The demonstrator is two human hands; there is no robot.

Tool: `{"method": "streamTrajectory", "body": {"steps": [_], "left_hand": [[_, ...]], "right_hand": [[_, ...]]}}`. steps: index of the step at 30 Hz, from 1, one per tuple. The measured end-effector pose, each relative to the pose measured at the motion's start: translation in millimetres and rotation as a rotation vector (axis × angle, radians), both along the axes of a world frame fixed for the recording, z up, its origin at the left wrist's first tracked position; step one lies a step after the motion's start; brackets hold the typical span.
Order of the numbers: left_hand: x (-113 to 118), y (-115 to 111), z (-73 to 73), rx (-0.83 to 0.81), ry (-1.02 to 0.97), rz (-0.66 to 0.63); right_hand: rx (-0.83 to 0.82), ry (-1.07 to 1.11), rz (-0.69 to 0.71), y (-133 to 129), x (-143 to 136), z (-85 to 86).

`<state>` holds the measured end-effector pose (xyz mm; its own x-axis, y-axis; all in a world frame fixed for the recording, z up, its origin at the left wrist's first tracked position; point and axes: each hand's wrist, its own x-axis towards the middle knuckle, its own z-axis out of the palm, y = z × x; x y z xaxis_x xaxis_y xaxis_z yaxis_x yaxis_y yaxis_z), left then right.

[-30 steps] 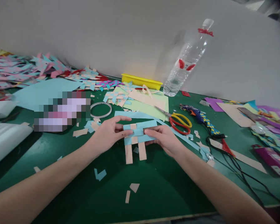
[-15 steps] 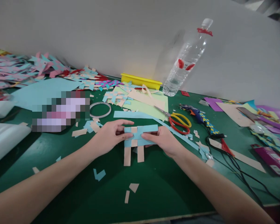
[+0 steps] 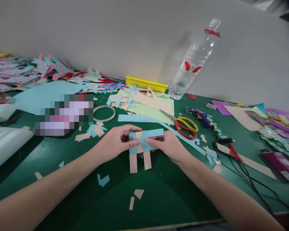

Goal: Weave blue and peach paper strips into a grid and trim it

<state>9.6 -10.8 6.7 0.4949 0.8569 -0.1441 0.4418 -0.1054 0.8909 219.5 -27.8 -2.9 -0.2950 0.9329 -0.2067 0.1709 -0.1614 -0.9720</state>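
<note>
Between my two hands is a small piece woven from blue and peach paper strips (image 3: 140, 148), held just over the green table. Two peach strip ends hang from its lower edge, and a blue end points right. My left hand (image 3: 117, 140) pinches the left side, thumb in front and forefinger along the top. My right hand (image 3: 171, 144) grips the right side, its thumb pressed on the front near the middle. The fingers behind the paper are partly hidden. Scissors (image 3: 180, 123) with yellow and red handles lie beyond my right hand, beside a long blue strip (image 3: 138, 118).
On the green table (image 3: 159, 192) lie paper scraps (image 3: 103, 180), a tape ring (image 3: 104, 113) and coloured sheets. A leaning plastic bottle (image 3: 192, 64) and a yellow tray (image 3: 146, 84) stand at the wall. Black cables (image 3: 248, 179) run along the right. A blurred-out item lies left.
My left thumb and fingers have slid slightly right over the woven paper. The piece has tilted a little, its hanging peach ends swinging slightly right. My right hand keeps its hold.
</note>
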Motion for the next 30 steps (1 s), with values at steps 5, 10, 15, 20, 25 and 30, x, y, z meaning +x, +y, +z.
{"method": "streamTrajectory", "body": {"steps": [5,10,15,20,25,30], "left_hand": [[2.8,-1.9,0.4,0.064,-0.011,0.018],[0.7,-1.2,-4.9,0.076,-0.065,0.047],[-0.5,-0.3,-7.7,0.077,-0.092,0.051],[0.7,-0.1,-7.5,0.074,-0.098,0.059],[-0.2,-0.6,-7.1,0.081,-0.095,0.066],[-0.8,-1.7,-7.5,0.084,-0.053,0.065]], "right_hand": [[0.007,0.014,-0.011,-3.0,-3.9,2.9],[0.013,0.043,0.01,-3.3,-3.9,2.2],[0.041,0.044,0.04,-2.3,-1.8,0.6],[0.045,0.027,0.039,-3.2,-1.8,0.4],[0.034,0.047,0.054,-3.8,-2.7,0.9],[0.017,0.019,0.022,-3.6,-2.0,-0.1]]}}
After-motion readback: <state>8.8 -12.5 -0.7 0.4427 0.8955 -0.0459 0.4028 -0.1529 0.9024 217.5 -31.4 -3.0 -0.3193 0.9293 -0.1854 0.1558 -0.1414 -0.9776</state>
